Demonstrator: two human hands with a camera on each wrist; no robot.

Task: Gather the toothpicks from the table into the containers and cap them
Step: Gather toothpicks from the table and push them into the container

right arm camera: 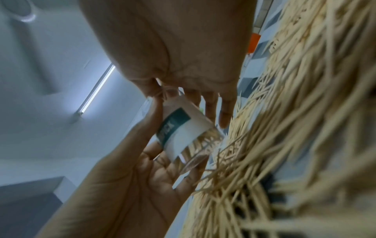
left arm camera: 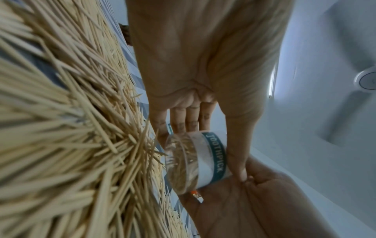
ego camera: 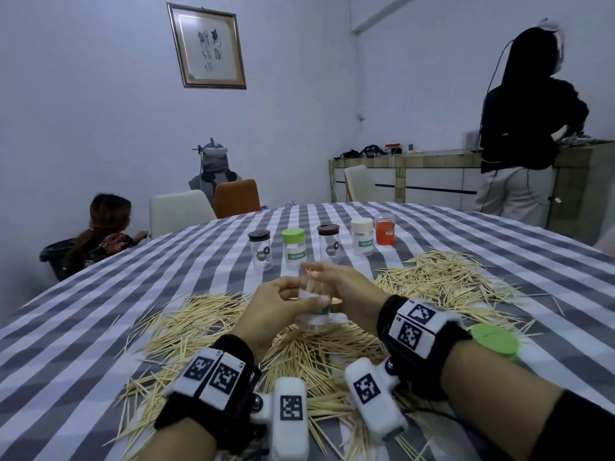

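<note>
The clear container (ego camera: 314,307) stood nearly upright between the two hands, its base just above the heap of toothpicks (ego camera: 309,357) on the striped surface (ego camera: 83,327), its long axis tipped slightly with the open mouth leaning toward the right hand (ego camera: 346,287). The left hand (ego camera: 276,311) held it round the labelled middle, thumb on one side and fingers curled behind, as the left wrist view showed. The right hand sat at the mouth, its thumb and forefinger pinched on a small bundle of toothpicks (ego camera: 312,277) whose tips rose above the rim. So the bundle lay along the container's axis and had only to slide down; the right hand was the nearer to the opening, the left merely the steadier.

The green cap (ego camera: 492,341) lay on the surface to the right, just past the right wrist and partly cut off by the wristband. Five other containers (ego camera: 293,249) stood capped in a row farther back.

The mouth itself was hidden behind the fingers, and the bundle was blurred, so whether it was already inside the rim was probably not to be settled. How full the container was could not be made out past the label.
</note>
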